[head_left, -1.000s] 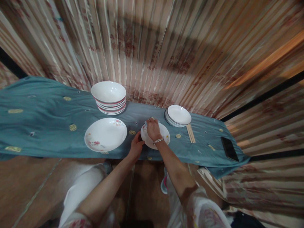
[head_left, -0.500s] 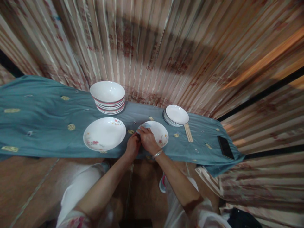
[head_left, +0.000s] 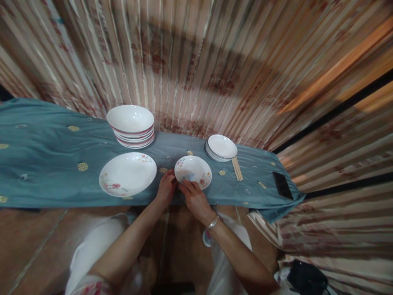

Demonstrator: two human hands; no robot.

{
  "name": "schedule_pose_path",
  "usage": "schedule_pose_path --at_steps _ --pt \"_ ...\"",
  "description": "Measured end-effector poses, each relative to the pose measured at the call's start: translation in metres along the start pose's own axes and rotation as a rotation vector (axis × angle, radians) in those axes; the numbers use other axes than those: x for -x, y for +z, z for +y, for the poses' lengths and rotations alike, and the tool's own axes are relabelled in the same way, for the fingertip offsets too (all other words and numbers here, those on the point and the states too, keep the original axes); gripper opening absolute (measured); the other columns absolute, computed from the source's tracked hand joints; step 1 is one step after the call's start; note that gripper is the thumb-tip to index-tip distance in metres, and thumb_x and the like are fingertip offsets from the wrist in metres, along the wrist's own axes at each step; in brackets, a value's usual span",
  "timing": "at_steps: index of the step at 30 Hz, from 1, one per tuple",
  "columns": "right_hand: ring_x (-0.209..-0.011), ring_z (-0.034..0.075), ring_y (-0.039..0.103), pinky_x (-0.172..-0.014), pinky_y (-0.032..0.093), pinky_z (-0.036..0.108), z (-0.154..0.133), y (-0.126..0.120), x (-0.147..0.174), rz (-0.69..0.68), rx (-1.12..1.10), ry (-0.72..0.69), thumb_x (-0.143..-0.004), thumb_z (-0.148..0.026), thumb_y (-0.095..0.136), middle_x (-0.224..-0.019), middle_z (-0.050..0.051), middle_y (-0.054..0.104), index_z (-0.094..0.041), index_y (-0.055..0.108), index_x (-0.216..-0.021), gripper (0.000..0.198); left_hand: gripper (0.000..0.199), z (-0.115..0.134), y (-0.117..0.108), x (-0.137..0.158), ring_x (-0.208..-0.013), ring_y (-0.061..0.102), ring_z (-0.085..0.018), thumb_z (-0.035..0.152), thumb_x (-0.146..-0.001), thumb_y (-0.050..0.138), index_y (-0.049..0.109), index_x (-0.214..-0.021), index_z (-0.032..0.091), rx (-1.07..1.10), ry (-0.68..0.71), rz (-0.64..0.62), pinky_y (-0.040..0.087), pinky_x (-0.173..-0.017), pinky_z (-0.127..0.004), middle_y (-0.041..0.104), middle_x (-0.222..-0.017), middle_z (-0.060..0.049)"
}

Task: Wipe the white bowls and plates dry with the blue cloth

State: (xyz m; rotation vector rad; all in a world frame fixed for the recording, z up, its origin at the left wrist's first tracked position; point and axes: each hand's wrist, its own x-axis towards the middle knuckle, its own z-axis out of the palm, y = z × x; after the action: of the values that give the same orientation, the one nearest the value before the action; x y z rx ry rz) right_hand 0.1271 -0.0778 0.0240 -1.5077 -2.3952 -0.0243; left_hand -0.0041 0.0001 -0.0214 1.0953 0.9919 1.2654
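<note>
A small white flowered plate lies flat near the table's front edge. At its left rim is my left hand, closed with the fingers gripping the edge. My right hand reaches over the near rim, fingers pressed down on a pale bluish cloth against the plate's surface. Most of that cloth is hidden under the fingers. To the left, a larger oval-looking flowered plate rests apart from both hands.
Behind the large plate stands a stack of red-rimmed white bowls. A pile of small plates sits at the back right, with chopsticks beside it. A black phone lies near the right end of the teal tablecloth. A curtain hangs behind.
My right hand has moved from the small plate's upper left down to its near edge with the cloth, uncovering the upper-left flowers. The view has shifted slightly right.
</note>
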Motion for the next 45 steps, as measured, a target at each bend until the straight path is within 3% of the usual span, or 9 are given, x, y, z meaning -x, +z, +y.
schedule_pose_path --at_steps 6,12,20,27,31,35,39,41,45 --pt "-0.119 0.025 0.058 -0.107 0.049 0.044 0.027 -0.002 0.033 0.108 0.020 0.045 -0.093 -0.003 0.043 -0.131 0.013 0.065 -0.015 0.066 -0.128 0.044 0.042 0.012 0.010 0.004 -0.085 0.065 -0.018 0.023 -0.054 0.076 0.068 -0.095 0.019 0.410 -0.240 0.125 0.051 -0.080 -0.032 0.073 -0.093 -0.002" --pt "-0.116 0.025 0.060 -0.100 0.053 0.043 0.065 -0.005 0.052 0.224 -0.020 0.194 -0.097 -0.009 0.037 -0.127 0.014 0.067 -0.017 0.070 -0.123 0.043 0.044 0.014 0.011 0.004 -0.091 0.066 -0.021 0.022 -0.052 0.077 0.071 -0.096 0.018 0.401 -0.233 0.107 0.051 -0.085 -0.036 0.074 -0.094 -0.003" --pt "-0.109 0.025 0.063 -0.097 0.051 0.041 0.103 -0.007 0.042 0.374 0.001 0.416 -0.095 -0.016 0.038 -0.121 0.014 0.070 -0.015 0.071 -0.114 0.039 0.047 0.011 0.013 0.001 -0.101 0.066 -0.026 0.027 -0.054 0.076 0.071 -0.100 0.018 0.354 -0.224 0.117 0.050 -0.090 -0.040 0.076 -0.101 -0.006" --pt "-0.078 0.020 0.066 -0.074 0.045 0.027 0.114 -0.030 0.031 0.216 0.001 0.707 -0.094 -0.025 0.042 -0.079 0.012 0.072 -0.017 0.068 -0.074 0.034 0.048 0.004 0.014 -0.002 -0.108 0.066 -0.029 0.032 -0.059 0.076 0.071 -0.104 0.021 0.306 -0.193 0.116 0.051 -0.095 -0.044 0.075 -0.112 -0.008" --pt "-0.059 0.018 0.059 -0.059 0.036 0.027 0.115 -0.031 0.031 0.095 -0.239 0.787 -0.093 -0.041 0.046 -0.059 0.006 0.063 -0.020 0.062 -0.059 0.043 0.055 -0.001 0.013 -0.005 -0.117 0.062 -0.032 0.031 -0.059 0.076 0.070 -0.112 0.020 0.248 -0.150 0.062 0.047 -0.101 -0.047 0.072 -0.119 -0.009" --pt "-0.058 0.015 0.054 -0.056 0.034 0.026 0.109 -0.016 0.029 0.101 -0.535 0.736 -0.086 -0.046 0.051 -0.061 0.001 0.062 -0.020 0.067 -0.071 0.034 0.056 -0.003 0.013 -0.008 -0.122 0.060 -0.032 0.027 -0.057 0.075 0.071 -0.113 0.019 0.260 -0.132 0.055 0.043 -0.106 -0.049 0.071 -0.123 -0.010" --pt "-0.051 0.013 0.044 -0.052 0.031 0.026 0.102 0.000 0.025 0.093 -0.819 0.810 -0.080 -0.053 0.058 -0.050 -0.003 0.050 -0.019 0.058 -0.056 0.042 0.053 0.000 0.013 -0.009 -0.123 0.059 -0.033 0.026 -0.057 0.075 0.073 -0.109 0.019 0.237 -0.114 0.068 0.042 -0.108 -0.050 0.072 -0.122 -0.010" --pt "-0.051 0.012 0.044 -0.051 0.033 0.026 0.101 0.003 0.025 0.136 -0.964 0.857 -0.076 -0.057 0.063 -0.050 -0.003 0.053 -0.019 0.061 -0.058 0.042 0.053 0.005 0.014 -0.010 -0.123 0.059 -0.033 0.026 -0.056 0.075 0.073 -0.109 0.020 0.229 -0.099 0.083 0.043 -0.108 -0.050 0.072 -0.122 -0.010" --pt "-0.060 0.017 0.060 -0.057 0.046 0.028 0.105 -0.008 0.023 0.332 -1.323 0.896 -0.067 -0.059 0.072 -0.066 0.002 0.070 -0.019 0.071 -0.073 0.040 0.058 0.022 0.023 -0.018 -0.120 0.061 -0.031 0.026 -0.056 0.079 0.071 -0.113 0.020 0.241 -0.086 0.119 0.044 -0.106 -0.047 0.073 -0.121 -0.009"
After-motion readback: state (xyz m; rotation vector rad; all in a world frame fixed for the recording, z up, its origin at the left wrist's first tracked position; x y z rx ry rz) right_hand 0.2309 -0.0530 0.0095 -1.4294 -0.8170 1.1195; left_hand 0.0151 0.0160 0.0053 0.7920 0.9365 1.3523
